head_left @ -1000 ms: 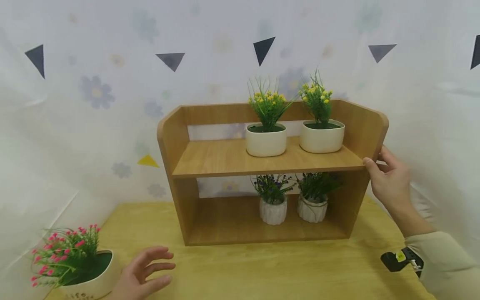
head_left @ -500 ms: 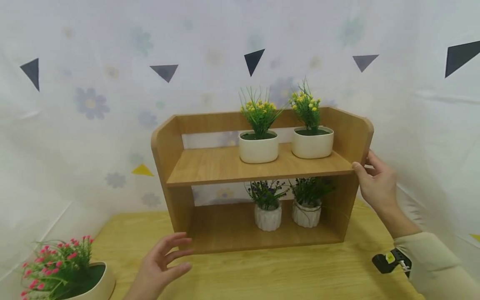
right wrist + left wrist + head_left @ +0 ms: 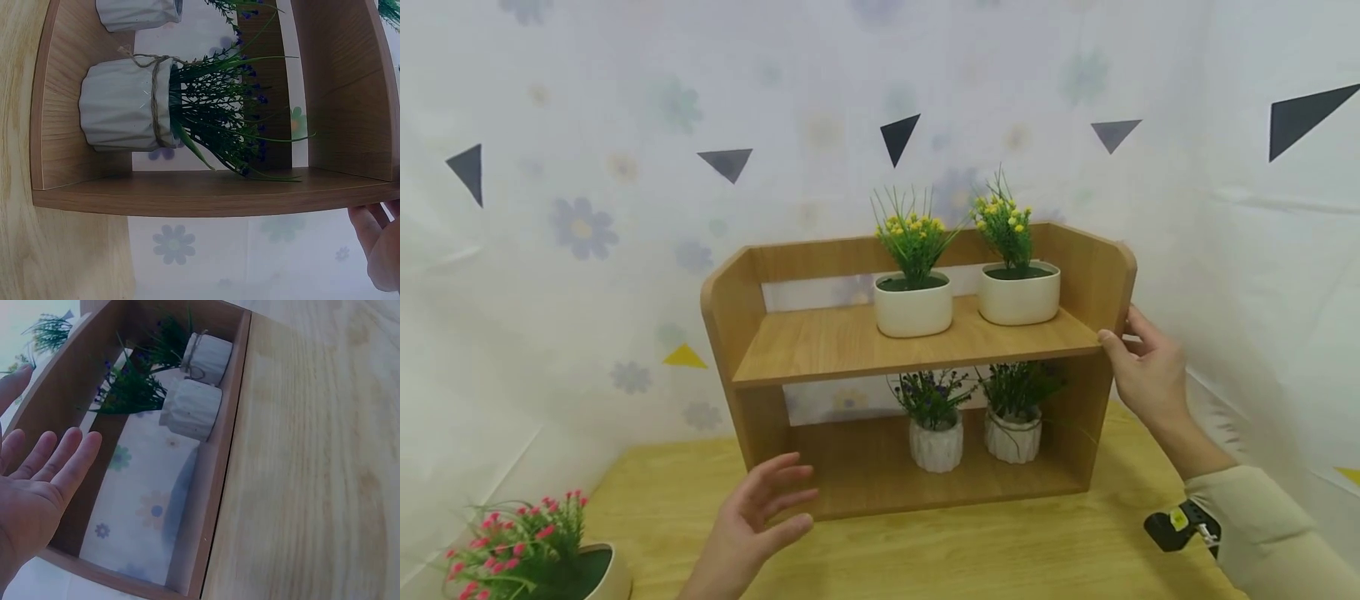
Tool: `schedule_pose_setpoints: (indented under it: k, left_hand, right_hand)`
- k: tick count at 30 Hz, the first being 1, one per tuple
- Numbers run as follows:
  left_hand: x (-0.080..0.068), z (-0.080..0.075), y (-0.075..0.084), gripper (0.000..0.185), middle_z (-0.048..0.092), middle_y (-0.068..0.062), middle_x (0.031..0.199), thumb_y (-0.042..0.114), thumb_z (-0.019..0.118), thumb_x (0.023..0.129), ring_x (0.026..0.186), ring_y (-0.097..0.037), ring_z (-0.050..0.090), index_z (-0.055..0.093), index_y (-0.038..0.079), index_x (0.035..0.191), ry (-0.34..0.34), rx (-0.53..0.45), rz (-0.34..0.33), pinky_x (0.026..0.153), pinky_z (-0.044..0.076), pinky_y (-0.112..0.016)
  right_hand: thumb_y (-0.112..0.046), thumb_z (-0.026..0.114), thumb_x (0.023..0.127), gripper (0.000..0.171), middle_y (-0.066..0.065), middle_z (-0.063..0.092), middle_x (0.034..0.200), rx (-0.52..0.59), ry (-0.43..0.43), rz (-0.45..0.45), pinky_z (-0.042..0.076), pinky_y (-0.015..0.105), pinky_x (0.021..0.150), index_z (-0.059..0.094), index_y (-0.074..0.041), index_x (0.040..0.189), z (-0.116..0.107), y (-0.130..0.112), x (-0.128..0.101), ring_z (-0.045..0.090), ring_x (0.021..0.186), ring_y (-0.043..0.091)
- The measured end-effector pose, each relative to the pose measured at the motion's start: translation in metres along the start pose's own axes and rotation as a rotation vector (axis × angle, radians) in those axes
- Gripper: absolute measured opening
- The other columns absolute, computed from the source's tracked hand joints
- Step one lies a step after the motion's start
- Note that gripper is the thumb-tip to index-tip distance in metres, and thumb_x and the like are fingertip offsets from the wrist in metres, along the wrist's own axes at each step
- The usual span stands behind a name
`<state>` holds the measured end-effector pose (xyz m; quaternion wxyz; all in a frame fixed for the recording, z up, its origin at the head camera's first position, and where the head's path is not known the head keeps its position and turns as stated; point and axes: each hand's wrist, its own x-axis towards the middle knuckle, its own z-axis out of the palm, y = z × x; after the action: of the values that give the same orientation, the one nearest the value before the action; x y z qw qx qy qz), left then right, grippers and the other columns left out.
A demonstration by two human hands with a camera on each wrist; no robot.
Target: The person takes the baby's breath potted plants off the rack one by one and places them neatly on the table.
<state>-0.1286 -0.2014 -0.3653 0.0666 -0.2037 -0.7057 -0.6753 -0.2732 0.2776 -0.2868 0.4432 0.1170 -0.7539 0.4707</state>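
Note:
A two-tier wooden shelf (image 3: 805, 337) stands on the table. My right hand (image 3: 1152, 367) grips its right side panel, thumb at the front edge by the upper board and fingers on the outer face. Near the lower left front corner, my left hand (image 3: 752, 517) hovers with fingers spread and nothing in them. Two white oval pots, a left one (image 3: 913, 307) and a right one (image 3: 1018, 294), hold yellow-flowered plants on the upper board. Below are two white ribbed pots with purple-flowered plants, a left one (image 3: 936, 442) and a twine-tied one (image 3: 119, 106).
At the front left of the table (image 3: 925, 558) stands an oval white pot (image 3: 613, 575) with pink flowers, cut by the frame edge. Behind the shelf hangs a white cloth (image 3: 812, 100) printed with flowers and triangles. A black device sits at my right wrist.
My left hand has moved right and slightly up, closer to the shelf's lower left corner. The right hand keeps its hold on the side panel. The head view has shifted a little.

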Motion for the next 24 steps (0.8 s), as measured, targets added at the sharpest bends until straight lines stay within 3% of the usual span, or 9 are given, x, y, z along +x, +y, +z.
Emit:
schedule_pose_setpoints:
  k: [8,18,24]
  left_hand:
    - [0.023,0.020,0.016,0.063,0.054,-0.014,0.141,-0.001,0.071,0.091,0.122,-0.030,0.060,0.045,0.012,0.147,-0.007,-0.064,-0.009,0.090,0.056,-0.041]
    - [0.066,0.051,0.047,0.068,0.053,-0.016,0.142,0.001,0.075,0.089,0.123,-0.033,0.059,0.045,0.012,0.149,-0.090,-0.129,0.091,0.091,0.056,-0.043]
    - [0.090,0.062,0.069,0.068,0.049,-0.018,0.145,0.004,0.074,0.091,0.127,-0.035,0.056,0.041,0.011,0.151,-0.099,-0.140,0.112,0.094,0.055,-0.041]
  right_hand:
    - [-0.001,0.068,0.093,0.043,0.017,0.066,0.103,-0.017,-0.004,-0.012,0.047,0.005,0.072,0.063,-0.003,0.136,-0.001,0.002,0.000,0.058,0.078,-0.013]
    - [-0.004,0.067,0.095,0.044,0.023,0.066,0.107,-0.024,-0.002,0.003,0.047,0.005,0.072,0.061,-0.003,0.138,-0.001,-0.004,-0.003,0.057,0.079,-0.013]
    - [-0.007,0.067,0.095,0.045,0.023,0.066,0.110,-0.034,0.013,0.011,0.046,0.005,0.072,0.059,-0.004,0.140,0.000,-0.004,-0.005,0.056,0.080,-0.013]
